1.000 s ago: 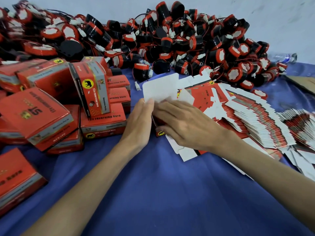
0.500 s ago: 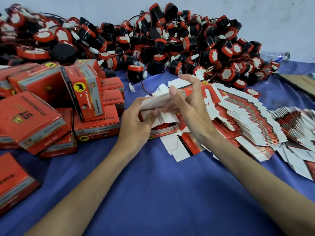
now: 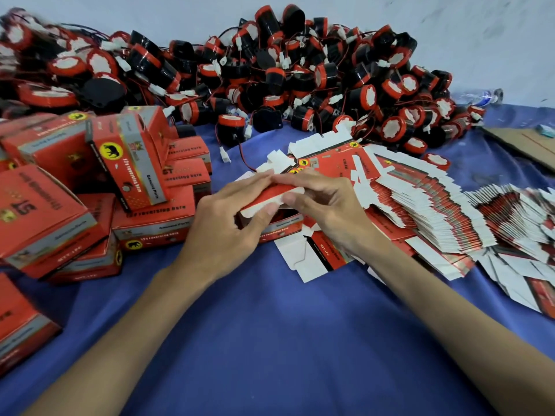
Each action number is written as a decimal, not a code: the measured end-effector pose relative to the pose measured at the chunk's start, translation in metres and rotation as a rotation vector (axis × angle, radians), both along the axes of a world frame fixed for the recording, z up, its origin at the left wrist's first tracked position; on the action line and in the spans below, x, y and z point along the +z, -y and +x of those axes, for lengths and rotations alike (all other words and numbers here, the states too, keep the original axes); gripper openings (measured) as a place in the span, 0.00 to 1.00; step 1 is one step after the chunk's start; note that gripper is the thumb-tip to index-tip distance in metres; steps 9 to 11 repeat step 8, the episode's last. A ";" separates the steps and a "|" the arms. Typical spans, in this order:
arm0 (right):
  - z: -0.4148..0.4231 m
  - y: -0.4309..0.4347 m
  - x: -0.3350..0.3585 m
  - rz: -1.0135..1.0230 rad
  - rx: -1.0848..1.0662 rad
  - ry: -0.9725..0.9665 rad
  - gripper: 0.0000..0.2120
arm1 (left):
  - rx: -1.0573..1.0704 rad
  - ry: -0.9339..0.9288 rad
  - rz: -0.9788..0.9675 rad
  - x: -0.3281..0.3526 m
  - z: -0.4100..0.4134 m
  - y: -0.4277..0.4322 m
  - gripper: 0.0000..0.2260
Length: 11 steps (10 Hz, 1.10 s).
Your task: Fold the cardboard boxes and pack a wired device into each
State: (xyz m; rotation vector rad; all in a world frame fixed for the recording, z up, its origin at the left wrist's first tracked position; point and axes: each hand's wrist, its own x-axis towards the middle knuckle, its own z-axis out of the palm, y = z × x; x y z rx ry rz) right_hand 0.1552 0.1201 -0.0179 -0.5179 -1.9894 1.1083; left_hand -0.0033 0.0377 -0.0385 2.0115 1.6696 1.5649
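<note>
A small red cardboard box [image 3: 279, 224] rests on the blue cloth at the centre. Both hands grip its red-and-white lid flap [image 3: 270, 197], which is bent down over the box opening. My left hand [image 3: 228, 223] pinches the flap's left side between thumb and fingers. My right hand [image 3: 327, 208] pinches its right end with thumb and forefinger. A large heap of black-and-red wired devices [image 3: 270, 73] fills the back of the table. Flat red-and-white box blanks [image 3: 420, 205] fan out to the right. What is inside the box is hidden.
Closed red boxes [image 3: 129, 163] are piled at the left, one more [image 3: 18, 322] near the left edge. A loose device with a white plug [image 3: 231, 127] lies behind the hands. A brown cardboard sheet [image 3: 528, 142] and a plastic bottle [image 3: 480, 96] sit far right.
The white flap was raised half a second ago; now it is folded down over the box. My right hand's fingers have curled in from open and lifted to a pinch on the flap.
</note>
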 end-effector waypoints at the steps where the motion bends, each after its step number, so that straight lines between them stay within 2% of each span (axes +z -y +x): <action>1: 0.000 0.001 -0.005 0.137 -0.068 0.033 0.16 | -0.009 -0.077 0.058 -0.001 -0.002 0.000 0.17; 2: -0.002 0.004 -0.010 0.426 -0.222 0.078 0.15 | -0.015 -0.124 0.105 -0.005 -0.004 0.000 0.16; 3: 0.002 0.002 -0.010 0.533 -0.310 0.088 0.16 | -0.026 -0.177 0.101 -0.007 -0.005 0.000 0.15; 4: 0.009 -0.002 -0.008 0.542 -0.157 0.164 0.14 | -0.043 -0.262 0.099 -0.008 -0.005 0.002 0.14; 5: 0.016 -0.004 -0.007 0.637 -0.075 0.261 0.14 | -0.074 -0.391 0.055 -0.007 -0.006 0.004 0.15; 6: 0.022 -0.004 -0.007 0.775 -0.060 0.338 0.18 | -0.110 -0.465 -0.005 -0.007 -0.007 0.010 0.18; 7: 0.021 -0.004 -0.012 0.876 -0.107 0.350 0.16 | -0.107 -0.557 0.005 -0.008 -0.009 0.012 0.18; 8: 0.021 0.002 -0.011 0.919 -0.141 0.406 0.14 | -0.051 -0.666 0.055 -0.008 -0.009 0.012 0.18; 11: 0.021 0.002 -0.011 0.919 -0.141 0.406 0.14 | -0.051 -0.666 0.055 -0.008 -0.009 0.012 0.18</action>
